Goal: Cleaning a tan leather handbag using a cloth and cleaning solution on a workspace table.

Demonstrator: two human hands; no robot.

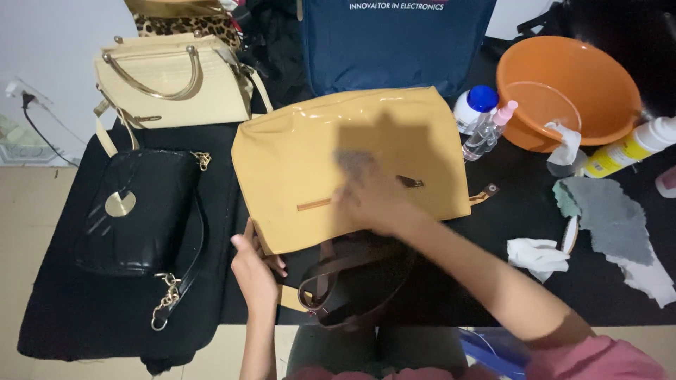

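Observation:
A glossy mustard-yellow handbag (pixel 310 141) lies flat in the middle of a black cloth-covered table (pixel 105 309). My right hand (pixel 373 197) is blurred with motion on the bag's front and seems to press a small grey cloth (pixel 352 163) against it. My left hand (pixel 255 271) grips the bag's lower left corner at the near edge. The bag's dark brown straps (pixel 352 285) curl below it, between my forearms.
A black bag with a gold disc and chain (pixel 134 211) lies at the left, a cream handbag (pixel 172 81) behind it. An orange basin (pixel 570 88), bottles (pixel 479 112), a yellow-labelled white bottle (pixel 627 149), grey rags (pixel 612 218) and tissue (pixel 539 255) sit at the right. A navy bag (pixel 394 42) stands behind.

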